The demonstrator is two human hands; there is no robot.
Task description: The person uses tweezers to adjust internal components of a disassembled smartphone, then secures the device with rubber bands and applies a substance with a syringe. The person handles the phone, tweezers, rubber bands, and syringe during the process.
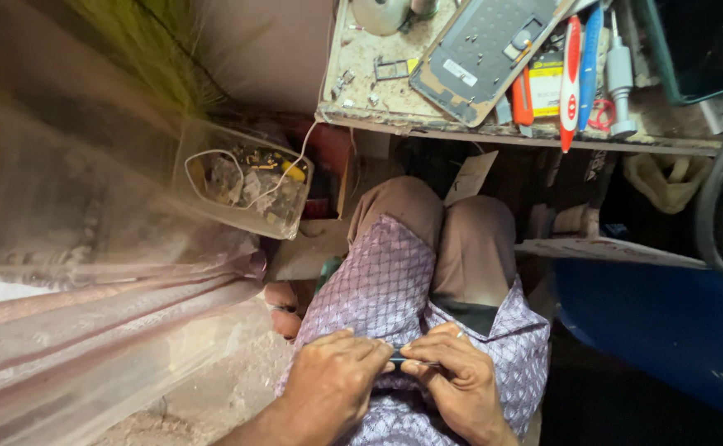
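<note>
Both my hands meet low in the view, over my lap and my patterned lilac shirt [386, 272]. My left hand [337, 380] and my right hand [452, 380] pinch a small thin dark tool [403, 359] between their fingertips; only a short piece of it shows. My right hand has a ring on one finger. My knees in brown trousers [461, 239] are drawn up under a worn workbench [361, 66]. On the bench lies a grey phone back frame [485, 49] with a small metal tray [390, 68] next to it.
Screwdrivers and pens [572, 70] lie at the bench's right, with a dark tray [700, 49] beyond. A clear plastic box [242, 177] of small parts and a white cable sits on the left. Blurred plastic sheeting [89, 289] fills the left; a blue tub [667, 322] stands at the right.
</note>
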